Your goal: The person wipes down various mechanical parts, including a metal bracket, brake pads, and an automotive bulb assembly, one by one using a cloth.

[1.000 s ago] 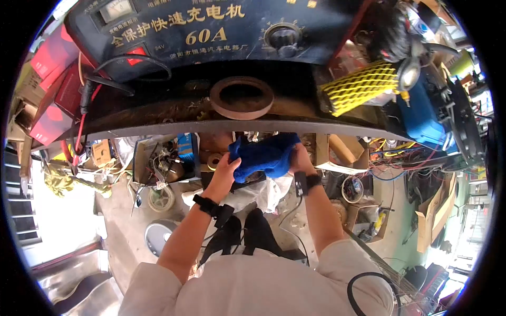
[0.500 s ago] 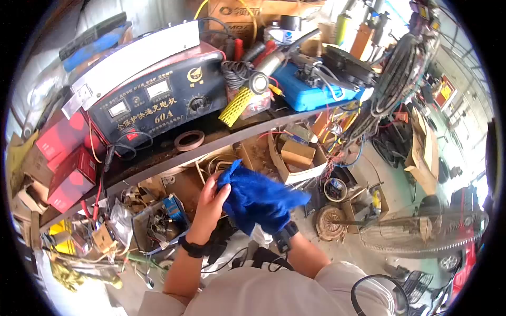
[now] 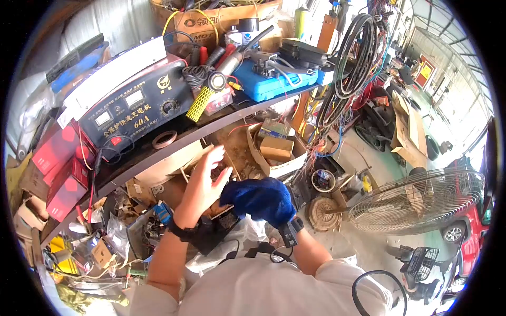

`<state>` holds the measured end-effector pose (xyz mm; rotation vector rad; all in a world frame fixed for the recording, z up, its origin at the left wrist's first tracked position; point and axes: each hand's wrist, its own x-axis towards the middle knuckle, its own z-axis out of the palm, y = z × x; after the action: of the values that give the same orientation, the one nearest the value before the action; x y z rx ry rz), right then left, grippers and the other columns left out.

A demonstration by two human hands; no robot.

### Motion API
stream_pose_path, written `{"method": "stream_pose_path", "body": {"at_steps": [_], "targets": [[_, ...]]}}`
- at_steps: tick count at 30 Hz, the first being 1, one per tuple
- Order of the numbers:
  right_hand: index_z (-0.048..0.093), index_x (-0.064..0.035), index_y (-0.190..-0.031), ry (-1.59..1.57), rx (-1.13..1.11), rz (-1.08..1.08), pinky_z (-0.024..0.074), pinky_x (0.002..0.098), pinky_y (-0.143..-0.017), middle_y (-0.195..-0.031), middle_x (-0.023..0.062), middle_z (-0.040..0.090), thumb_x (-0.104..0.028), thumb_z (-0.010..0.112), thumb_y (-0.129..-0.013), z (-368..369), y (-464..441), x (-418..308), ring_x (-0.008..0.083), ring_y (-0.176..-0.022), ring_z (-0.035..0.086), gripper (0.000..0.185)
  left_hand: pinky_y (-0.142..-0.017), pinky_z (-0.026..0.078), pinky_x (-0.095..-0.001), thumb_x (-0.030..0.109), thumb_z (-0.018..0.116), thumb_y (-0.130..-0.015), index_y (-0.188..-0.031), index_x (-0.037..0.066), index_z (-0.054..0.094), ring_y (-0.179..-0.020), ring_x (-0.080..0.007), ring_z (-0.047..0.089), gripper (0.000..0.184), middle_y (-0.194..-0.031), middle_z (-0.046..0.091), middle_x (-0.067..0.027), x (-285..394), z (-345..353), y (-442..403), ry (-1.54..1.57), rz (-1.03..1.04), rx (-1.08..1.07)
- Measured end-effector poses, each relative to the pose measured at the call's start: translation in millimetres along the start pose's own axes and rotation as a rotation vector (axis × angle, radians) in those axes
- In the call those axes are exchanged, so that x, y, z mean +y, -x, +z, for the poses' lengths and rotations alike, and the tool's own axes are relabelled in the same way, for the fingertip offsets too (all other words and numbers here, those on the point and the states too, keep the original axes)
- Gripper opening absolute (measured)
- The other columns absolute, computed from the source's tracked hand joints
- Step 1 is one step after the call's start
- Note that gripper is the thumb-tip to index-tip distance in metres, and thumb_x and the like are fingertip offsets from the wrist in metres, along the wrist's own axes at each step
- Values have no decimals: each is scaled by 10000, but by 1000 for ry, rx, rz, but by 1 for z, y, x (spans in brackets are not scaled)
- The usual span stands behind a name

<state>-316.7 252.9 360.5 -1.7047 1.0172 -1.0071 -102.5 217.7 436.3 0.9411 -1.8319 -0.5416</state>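
While the left hand (image 3: pixel 197 190) is held open, thumb and fingers apart, beside the surface (image 3: pixel 200 132), the blue cloth (image 3: pixel 258 199) is bunched over the right hand, whose grip is hidden; rearranging seems underway, and any two-handed hold would require the left fingers to be closed

The left hand (image 3: pixel 204 184) is open at 8 o'clock from the view's centre, its fingers (image 3: pixel 209 159) pointing towards 1 o'clock and the thumb (image 3: pixel 223 179) standing apart from them. The left forearm (image 3: pixel 167 262) rises towards 12 o'clock. The right wrist (image 3: pixel 293 230) lies at 5 o'clock, its forearm (image 3: pixel 311 254) angled towards 11 o'clock. The right hand is covered, its fingers hidden.
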Motion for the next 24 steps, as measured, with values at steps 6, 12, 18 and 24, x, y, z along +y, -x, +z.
{"method": "stream_pose_path", "body": {"at_steps": [6, 12, 18, 24], "targets": [[687, -98, -897, 263, 20, -372, 486, 332, -791, -902, 85, 671, -123, 713, -601, -29, -11, 13, 256, -864, 626, 298, -806, 489, -342, 107, 634, -834, -1174, 19, 498, -949, -261, 617, 378, -1078, 600, -157, 106, 7, -143, -213, 534, 25], [691, -85, -785, 81, 175, -442, 496, 330, -740, -817, 94, 670, -135, 709, -579, -60, -3, 13, 264, -793, 632, 213, -895, 457, -378, 194, 681, -786, -1174, 45, 522, -1049, -311, 571, 445, -1143, 589, -163, 101, 80, -282, -418, 562, -196], [690, -62, -688, -67, 233, -544, 504, 327, -694, -738, 107, 667, -132, 697, -573, -90, -1, 20, 272, -724, 636, 134, -889, 446, -396, 63, 734, -679, -1189, 67, 506, -1026, -331, 560, 559, -1089, 583, -163, 100, 117, -327, -618, 542, -481], [663, -36, -644, 55, 219, -556, 509, 322, -659, -725, 109, 666, -102, 649, -619, -111, 3, 22, 265, -692, 632, 72, -958, 417, -405, -40, 731, -631, -1219, 113, 464, -1152, -305, 501, 663, -1226, 539, -100, 94, 108, -345, -708, 712, -596]]}}
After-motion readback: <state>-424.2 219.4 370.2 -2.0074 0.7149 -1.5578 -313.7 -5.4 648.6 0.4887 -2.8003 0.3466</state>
